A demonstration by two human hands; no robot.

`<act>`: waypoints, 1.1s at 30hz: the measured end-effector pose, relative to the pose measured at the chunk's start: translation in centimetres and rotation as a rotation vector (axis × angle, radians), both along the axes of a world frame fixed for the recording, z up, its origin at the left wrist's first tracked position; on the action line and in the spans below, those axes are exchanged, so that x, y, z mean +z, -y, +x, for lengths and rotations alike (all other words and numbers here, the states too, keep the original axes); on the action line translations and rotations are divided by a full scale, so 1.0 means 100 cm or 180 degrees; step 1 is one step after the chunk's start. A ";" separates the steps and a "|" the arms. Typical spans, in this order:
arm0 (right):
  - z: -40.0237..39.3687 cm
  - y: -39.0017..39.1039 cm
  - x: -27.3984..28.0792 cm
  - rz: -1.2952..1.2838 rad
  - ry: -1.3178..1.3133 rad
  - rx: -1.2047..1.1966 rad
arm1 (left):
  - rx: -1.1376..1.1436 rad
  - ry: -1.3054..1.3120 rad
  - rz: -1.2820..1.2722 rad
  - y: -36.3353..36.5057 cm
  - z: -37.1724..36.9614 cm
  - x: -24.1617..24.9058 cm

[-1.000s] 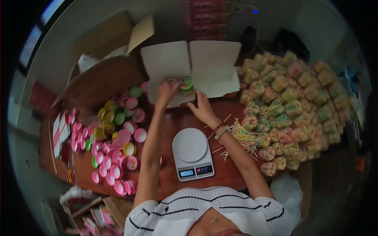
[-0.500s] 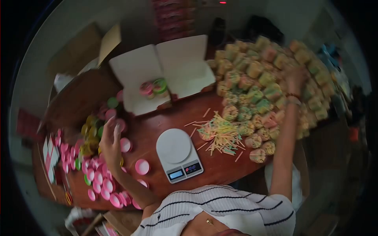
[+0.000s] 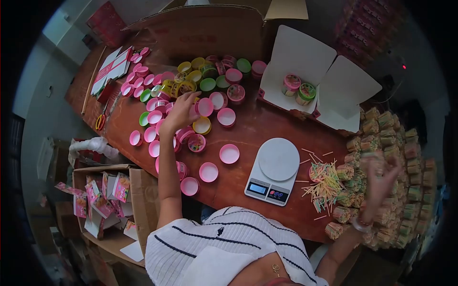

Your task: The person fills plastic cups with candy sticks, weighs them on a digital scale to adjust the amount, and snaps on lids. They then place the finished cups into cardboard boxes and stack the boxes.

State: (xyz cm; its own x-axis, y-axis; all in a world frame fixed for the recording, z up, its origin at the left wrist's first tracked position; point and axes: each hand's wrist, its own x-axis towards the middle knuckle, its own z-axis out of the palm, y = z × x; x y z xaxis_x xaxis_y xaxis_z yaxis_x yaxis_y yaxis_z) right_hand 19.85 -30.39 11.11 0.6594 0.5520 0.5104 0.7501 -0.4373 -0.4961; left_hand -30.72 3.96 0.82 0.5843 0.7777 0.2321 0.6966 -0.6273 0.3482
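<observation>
My left hand (image 3: 182, 113) is among the pink, green and yellow round plastic lids on the left of the table. Its fingers close at the rim of a pink lid (image 3: 204, 107) with a pale inside. My right hand (image 3: 381, 183) is blurred by motion above the piled bundles of thin coloured sticks (image 3: 412, 195). Between its thumb and fingers appears a bundle of sticks (image 3: 373, 163), also smeared. A white kitchen scale (image 3: 278, 162) with a lit display stands between the hands. Loose sticks (image 3: 325, 183) are heaped right of it.
An open white box (image 3: 305, 52) at the back holds two small filled jars, one with a pink lid (image 3: 292, 81), one with a green lid (image 3: 307, 89). Scissors (image 3: 100, 121) lie at the left edge. A carton (image 3: 143, 190) of printed packaging stands below left. A large cardboard box (image 3: 210, 35) is behind.
The view has swung left, bringing the carton of packaging into sight. My right hand has come back from the far part of the bundle pile towards me. My left hand stays among the lids.
</observation>
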 end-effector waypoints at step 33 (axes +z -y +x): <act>-0.111 -0.006 -0.119 0.0139 -0.1801 0.1308 | -0.0235 0.4890 -0.2443 0.155 0.075 0.031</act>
